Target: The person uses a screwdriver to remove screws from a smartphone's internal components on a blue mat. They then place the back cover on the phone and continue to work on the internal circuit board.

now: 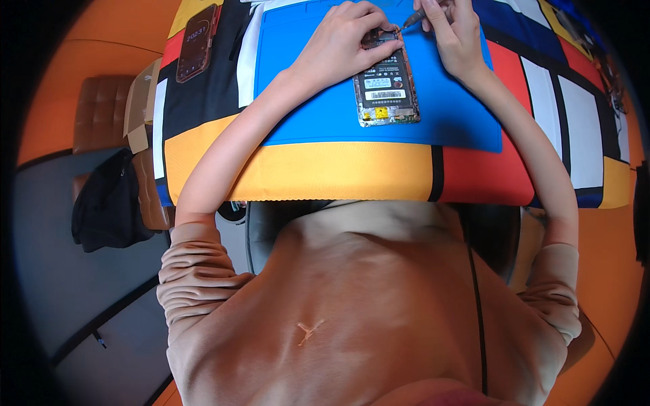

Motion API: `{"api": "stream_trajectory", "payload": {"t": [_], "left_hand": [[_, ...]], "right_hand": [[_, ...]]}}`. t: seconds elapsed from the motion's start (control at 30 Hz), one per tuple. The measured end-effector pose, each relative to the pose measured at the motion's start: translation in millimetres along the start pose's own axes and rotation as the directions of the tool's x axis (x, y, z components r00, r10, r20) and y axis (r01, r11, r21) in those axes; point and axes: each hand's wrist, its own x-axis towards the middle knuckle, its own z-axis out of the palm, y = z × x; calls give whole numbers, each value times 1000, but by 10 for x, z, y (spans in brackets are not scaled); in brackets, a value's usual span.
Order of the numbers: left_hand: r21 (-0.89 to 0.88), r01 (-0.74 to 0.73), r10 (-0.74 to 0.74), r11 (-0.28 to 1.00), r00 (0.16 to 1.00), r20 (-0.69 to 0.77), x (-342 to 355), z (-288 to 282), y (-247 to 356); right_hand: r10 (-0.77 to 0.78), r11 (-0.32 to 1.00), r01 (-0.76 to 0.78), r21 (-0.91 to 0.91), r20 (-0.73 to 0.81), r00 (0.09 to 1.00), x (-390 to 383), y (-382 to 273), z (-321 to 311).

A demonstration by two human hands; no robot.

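An opened smartphone (388, 86) lies on the blue work mat (305, 122), its black battery and a yellow patch near the lower end exposed. My left hand (349, 42) grips the phone's far end between thumb and fingers, covering part of its upper left. In my right hand (455, 40), a slim dark screwdriver (414, 19) is pinched, slanting down to the left. Its pointed tip reaches the phone's upper right corner; whether it sits on a screw is too small to tell. The far end of the tool is hidden by my fingers and the frame edge.
A second phone (197, 44) with a lit screen lies left of the mat. The cloth (325, 169) under everything is patterned in colour blocks. Left of the table stand an open cardboard box (139, 101) and a brown seat (101, 111) with a black garment (112, 203).
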Motion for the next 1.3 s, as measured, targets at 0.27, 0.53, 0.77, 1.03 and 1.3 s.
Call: {"api": "stream_trajectory", "payload": {"t": [0.27,0.53,0.77,1.03,1.3], "left_hand": [[33,-8,7,999,1000,24,-11,7,-38],[19,-12,12,1000,1000,21,-14,29,-54],[22,-32,32,999,999,15,-17,23,-50],[8,-48,48,999,999,2,-17,25,-48],[37,-36,36,999,999,2,-22,25,-52]], "right_hand": [[17,1000,-17,12,-10,1000,-19,-12,-8],[-7,1000,7,-6,0,1000,-30,-11,-12],[-165,925,184,-332,87,982,27,-82,-13],[-222,909,289,-300,237,946,147,-228,-90],[-57,982,94,-163,219,974,121,-220,-49]]}}
